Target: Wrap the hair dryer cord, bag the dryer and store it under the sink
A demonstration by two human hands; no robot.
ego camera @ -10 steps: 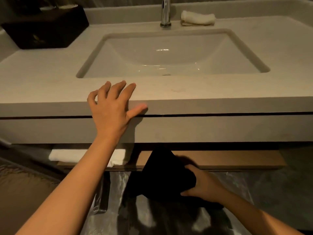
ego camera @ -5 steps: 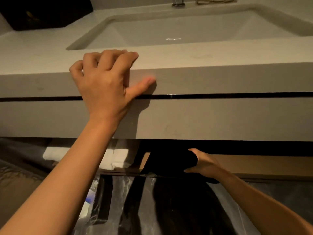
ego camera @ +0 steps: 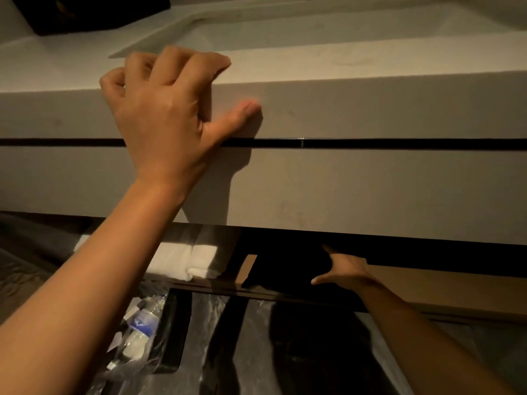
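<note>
Right hand (ego camera: 346, 270), the nearer one, spreads thumb and forefinger against black bag (ego camera: 285, 266) lying just left of it on under-sink shelf (ego camera: 427, 283), clasping or merely pushing, cannot tell; left hand (ego camera: 168, 115), up-left, clenches counter edge (ego camera: 370, 109).

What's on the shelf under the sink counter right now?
On the shelf: folded white towels at left, a black bag mid-shelf with the right hand on it. The counter hides the shelf's back; the bag's contents aren't visible.
</note>
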